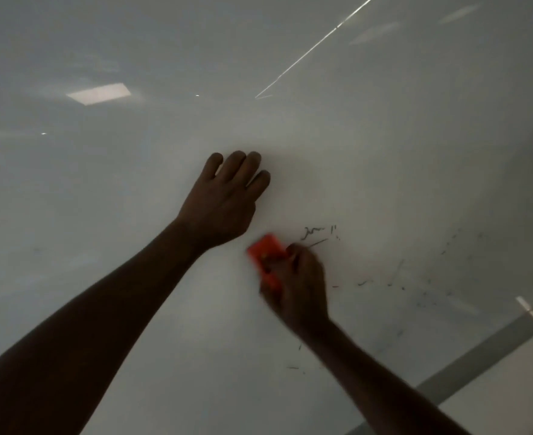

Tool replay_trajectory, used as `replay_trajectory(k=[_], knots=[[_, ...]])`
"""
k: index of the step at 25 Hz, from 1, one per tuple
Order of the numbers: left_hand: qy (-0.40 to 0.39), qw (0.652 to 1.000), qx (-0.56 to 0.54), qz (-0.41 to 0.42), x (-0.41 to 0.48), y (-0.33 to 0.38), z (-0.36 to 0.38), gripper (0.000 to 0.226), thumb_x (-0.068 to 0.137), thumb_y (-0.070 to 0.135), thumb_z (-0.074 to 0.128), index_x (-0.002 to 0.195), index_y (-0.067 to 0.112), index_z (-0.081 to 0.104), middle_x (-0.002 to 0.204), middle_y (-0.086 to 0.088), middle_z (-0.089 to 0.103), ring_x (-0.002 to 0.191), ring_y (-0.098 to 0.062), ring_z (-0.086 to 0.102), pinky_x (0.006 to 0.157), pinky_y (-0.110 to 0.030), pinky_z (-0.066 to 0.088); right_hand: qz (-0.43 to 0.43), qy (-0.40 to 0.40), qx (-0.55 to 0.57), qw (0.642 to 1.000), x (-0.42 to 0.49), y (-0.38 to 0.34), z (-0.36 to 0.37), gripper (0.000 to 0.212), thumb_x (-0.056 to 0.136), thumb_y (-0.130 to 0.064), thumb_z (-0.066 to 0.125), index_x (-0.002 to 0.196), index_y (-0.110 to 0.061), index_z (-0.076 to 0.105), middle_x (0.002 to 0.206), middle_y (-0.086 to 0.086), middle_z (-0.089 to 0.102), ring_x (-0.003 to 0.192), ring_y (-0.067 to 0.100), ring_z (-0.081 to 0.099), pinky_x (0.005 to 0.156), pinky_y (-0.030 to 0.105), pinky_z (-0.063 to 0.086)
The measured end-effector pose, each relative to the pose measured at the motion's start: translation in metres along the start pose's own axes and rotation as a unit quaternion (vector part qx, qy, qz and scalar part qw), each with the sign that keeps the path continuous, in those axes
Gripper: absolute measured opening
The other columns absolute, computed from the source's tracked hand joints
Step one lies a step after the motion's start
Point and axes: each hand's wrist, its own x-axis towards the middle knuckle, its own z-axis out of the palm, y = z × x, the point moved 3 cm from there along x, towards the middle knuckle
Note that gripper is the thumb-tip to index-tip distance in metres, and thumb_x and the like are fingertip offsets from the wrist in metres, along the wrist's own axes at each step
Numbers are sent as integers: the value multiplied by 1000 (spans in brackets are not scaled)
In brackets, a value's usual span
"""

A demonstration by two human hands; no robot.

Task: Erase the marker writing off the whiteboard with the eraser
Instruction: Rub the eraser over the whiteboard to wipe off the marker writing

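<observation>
Right hand (301, 287) fingers clamp orange eraser (266, 257) near whiteboard (384, 152) bottom edge; blurred stroke risks missing marker scribble (317, 233).

- The left hand (224, 202) lies flat on the whiteboard (384, 152), near its middle.
- The right hand (299, 287) sits just below and right of it, pressing the eraser (265, 259) against the board.
- Marker writing (317, 234) lies just right of the eraser, touching the right hand's fingertips.
- Scattered marker specks (422, 277) spread further right, toward the whiteboard's lower right edge (478, 343).
</observation>
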Motion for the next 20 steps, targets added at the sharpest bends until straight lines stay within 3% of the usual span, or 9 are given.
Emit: replay_trajectory(k=[4, 7, 9, 11, 14, 17, 20], knots=[[15, 999, 33, 15, 2, 0, 9, 37, 86, 14, 54, 122, 5, 59, 132, -22, 58, 115, -38, 47, 90, -49, 39, 181, 163, -6, 970, 77, 94, -55, 38, 87, -27, 70, 117, -5, 62, 111, 20, 51, 97, 34, 55, 75, 38, 51], [26, 999, 35, 1, 5, 7, 11, 36, 88, 14, 52, 122, 4, 58, 132, -23, 57, 115, -39, 48, 90, -50, 38, 297, 218, 20, 929, 66, 87, -39, 39, 87, -23, 71, 119, -4, 61, 112, 19, 50, 99, 33, 55, 76, 32, 47], [18, 999, 25, 8, 10, 23, 13, 38, 86, 15, 55, 122, 5, 60, 133, -24, 58, 115, -41, 53, 90, -50, 41, 276, 188, 43, 942, 28, 42, -10, 42, 87, -30, 67, 120, -6, 58, 113, 17, 48, 100, 32, 52, 81, 34, 49], [11, 999, 26, 27, 11, 35, 17, 39, 86, 16, 56, 124, 5, 60, 133, -25, 59, 116, -41, 56, 91, -49, 44, 192, 80, 51, 977, -25, -7, 16, 48, 87, -39, 63, 128, -17, 52, 117, 11, 44, 102, 29, 50, 79, 33, 51], [29, 999, 19, 35, 10, 38, 22, 39, 90, 15, 53, 126, 3, 58, 134, -26, 57, 117, -42, 51, 91, -52, 39, 98, -7, 13, 995, -65, 13, 12, 48, 83, -44, 61, 127, -29, 50, 121, 10, 42, 100, 31, 50, 72, 35, 55], [41, 998, 26, 33, 9, 36, 22, 37, 91, 13, 50, 125, 2, 57, 133, -27, 57, 116, -42, 52, 89, -53, 38, 227, 67, -23, 971, -61, 84, -20, 44, 85, -38, 61, 123, -16, 54, 119, 17, 46, 100, 34, 55, 72, 37, 56], [34, 998, 37, 35, 10, 38, 23, 35, 93, 13, 49, 125, 1, 56, 133, -27, 57, 115, -44, 57, 89, -53, 40, 402, 200, -8, 893, -55, 110, -26, 34, 91, -19, 69, 117, 2, 60, 107, 24, 53, 95, 22, 48, 80, 35, 47]])
